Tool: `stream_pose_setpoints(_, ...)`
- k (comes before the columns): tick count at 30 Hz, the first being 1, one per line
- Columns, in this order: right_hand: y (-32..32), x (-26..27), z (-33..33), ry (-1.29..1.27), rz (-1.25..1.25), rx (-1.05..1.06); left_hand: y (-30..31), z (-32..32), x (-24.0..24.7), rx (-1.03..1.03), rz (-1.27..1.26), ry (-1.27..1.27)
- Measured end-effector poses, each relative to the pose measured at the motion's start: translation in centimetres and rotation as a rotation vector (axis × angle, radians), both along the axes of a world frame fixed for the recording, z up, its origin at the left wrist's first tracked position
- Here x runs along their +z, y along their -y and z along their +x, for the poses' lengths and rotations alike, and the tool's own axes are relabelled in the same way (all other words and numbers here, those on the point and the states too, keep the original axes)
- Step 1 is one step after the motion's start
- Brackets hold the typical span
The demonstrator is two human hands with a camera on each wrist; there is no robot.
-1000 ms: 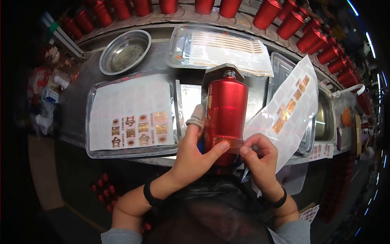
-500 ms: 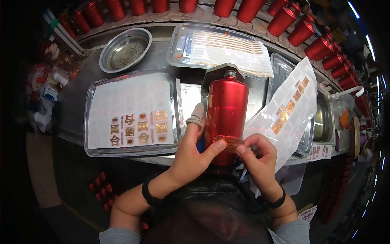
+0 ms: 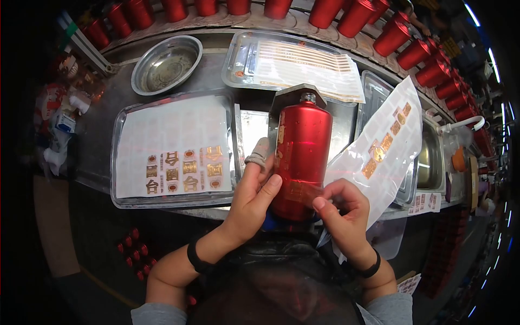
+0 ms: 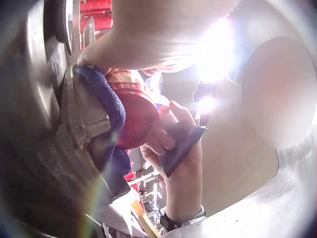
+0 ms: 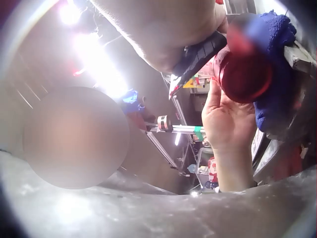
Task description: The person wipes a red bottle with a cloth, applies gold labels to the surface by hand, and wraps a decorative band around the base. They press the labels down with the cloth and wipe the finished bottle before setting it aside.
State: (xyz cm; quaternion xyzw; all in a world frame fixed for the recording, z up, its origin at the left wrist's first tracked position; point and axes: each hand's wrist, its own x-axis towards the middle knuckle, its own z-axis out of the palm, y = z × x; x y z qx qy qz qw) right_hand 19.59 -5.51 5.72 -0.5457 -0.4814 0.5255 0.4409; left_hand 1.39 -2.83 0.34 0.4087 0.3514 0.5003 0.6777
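Observation:
A red metallic bottle [image 3: 304,146] lies in a holder, its clear neck pointing away from the person. The left hand [image 3: 250,200] rests along the bottle's left side, thumb extended against it, a pale cover on one finger. At the bottle's lower right, the right hand [image 3: 345,214] pinches the end of a thin translucent strip [image 3: 299,190] that reaches across the bottle's lower front. The left wrist view shows the bottle's round base [image 4: 136,119] beside a blue cloth [image 4: 111,99]; the right wrist view shows the base [image 5: 245,79] and the left hand [image 5: 228,121] against it.
Left of the bottle, a tray [image 3: 116,201] holds a sheet of gold labels; behind it stands a metal bowl [image 3: 167,66]. Another tray [image 3: 233,81] with striped sheets lies at the back. A label sheet [image 3: 387,143] is to the right. Red bottles [image 3: 357,17] line the far conveyor.
The left thumb has moved up and left, off the strip to the bottle's side. The right hand keeps its pinch, shifted slightly left. Red bottles along the conveyor have shifted position.

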Motion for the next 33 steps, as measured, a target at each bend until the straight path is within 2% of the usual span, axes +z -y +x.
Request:
stream_pose_setpoints(8,-0.2,0.8,-0.8,0.039,0.071,0.038,0.0,-0.3,0.2,-0.046,0.018,-0.044)
stream_pose_setpoints(14,0.2,0.7,-0.4,-0.022,0.002,-0.011,0.0,0.1,-0.1,0.022,0.124,-0.085)
stream_pose_setpoints(20,0.0,0.9,-0.5,0.046,0.047,0.032,0.1,0.5,-0.3,0.049,0.127,-0.097)
stream_pose_setpoints(26,0.3,0.3,0.1,0.030,-0.013,-0.032,0.1,0.2,-0.3,-0.004,0.200,-0.269)
stream_pose_setpoints(33,0.1,-0.7,0.8,-0.053,-0.136,-0.052,0.2,0.4,-0.2,0.025,0.195,-0.295)
